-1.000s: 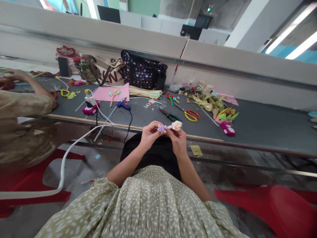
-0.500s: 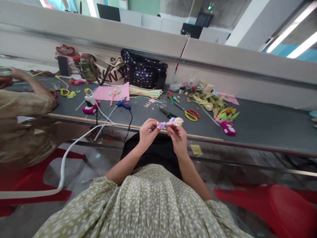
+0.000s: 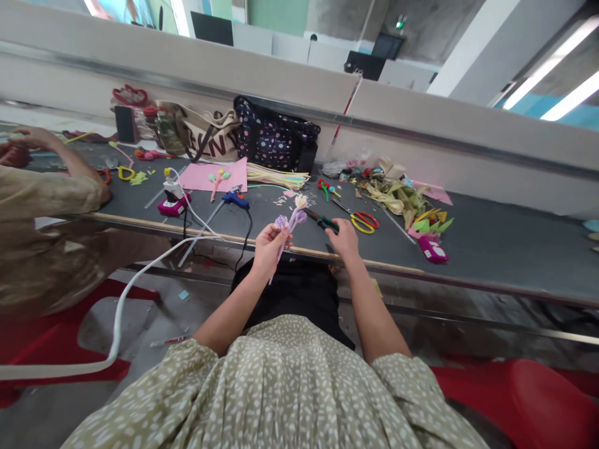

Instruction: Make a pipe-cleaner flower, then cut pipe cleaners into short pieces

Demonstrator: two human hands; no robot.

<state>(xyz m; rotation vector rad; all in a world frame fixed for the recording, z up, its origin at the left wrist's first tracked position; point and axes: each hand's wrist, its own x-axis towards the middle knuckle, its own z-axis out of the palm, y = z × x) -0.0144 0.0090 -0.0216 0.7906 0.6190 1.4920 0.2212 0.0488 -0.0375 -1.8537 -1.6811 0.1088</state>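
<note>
In my left hand (image 3: 267,248) is a small bunch of purple pipe-cleaner flowers (image 3: 281,222) topped by a cream flower (image 3: 301,202). The fingers pinch its stems, whose ends point down over the table's front edge. My right hand (image 3: 345,238) has its fingers closed around the handle end of the dark green pliers (image 3: 326,222), which lie on the grey table. Just beyond that hand is a pair of scissors (image 3: 364,222) with red and yellow handles.
A blue glue gun (image 3: 235,197) and pink sheet (image 3: 196,177) lie left, near bundled pipe cleaners (image 3: 281,176). Dried husks (image 3: 393,196) and a magenta box (image 3: 433,249) are right. A white cable (image 3: 122,299) crosses on the left, beside a co-worker's arm (image 3: 70,162).
My right hand has let go of the flowers and moved right to the pliers' handles. The left hand now holds the flower bunch alone, turned more upright.
</note>
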